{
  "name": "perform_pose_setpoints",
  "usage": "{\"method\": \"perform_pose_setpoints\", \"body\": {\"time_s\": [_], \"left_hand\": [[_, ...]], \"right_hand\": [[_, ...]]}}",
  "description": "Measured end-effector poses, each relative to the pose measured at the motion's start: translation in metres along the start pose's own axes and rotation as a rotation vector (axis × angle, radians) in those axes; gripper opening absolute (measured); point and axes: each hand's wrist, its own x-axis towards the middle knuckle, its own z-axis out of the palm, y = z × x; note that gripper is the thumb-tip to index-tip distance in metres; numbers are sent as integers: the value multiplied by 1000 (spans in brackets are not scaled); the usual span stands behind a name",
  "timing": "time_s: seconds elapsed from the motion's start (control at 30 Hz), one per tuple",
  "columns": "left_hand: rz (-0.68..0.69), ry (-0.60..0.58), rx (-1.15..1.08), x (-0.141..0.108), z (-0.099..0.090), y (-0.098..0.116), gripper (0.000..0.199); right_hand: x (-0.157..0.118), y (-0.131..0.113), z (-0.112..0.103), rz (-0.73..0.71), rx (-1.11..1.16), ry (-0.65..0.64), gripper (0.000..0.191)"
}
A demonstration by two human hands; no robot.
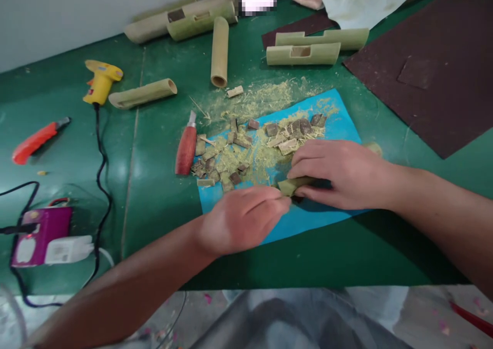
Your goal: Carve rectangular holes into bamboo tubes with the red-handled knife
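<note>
My right hand [335,171] is wrapped over a green bamboo tube [290,186]. One end of the tube sticks out toward my left hand, and a bit of pale green shows beyond the right wrist. My left hand [250,218] is closed in a pinch at the tube's near end; whatever its fingertips hold is hidden. Both hands are above a blue sheet [234,213] strewn with yellow-green bamboo dust and small brown sandpaper pieces [271,129]. A red-handled carving knife [186,151] lies at the sheet's left edge.
Cut bamboo tubes [219,53] lie along the back. At left are a yellow hot-air tool [100,81] with a black cord, an orange-handled cutter [36,142] and a purple power box [46,236]. A large dark brown sheet [435,66] covers the right side.
</note>
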Motion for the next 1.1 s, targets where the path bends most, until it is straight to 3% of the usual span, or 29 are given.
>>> {"method": "perform_pose_setpoints", "body": {"time_s": [1.1], "left_hand": [[-30,12,48,1,0,-3,18]], "right_hand": [[1,4,1,7,32,4,22]]}}
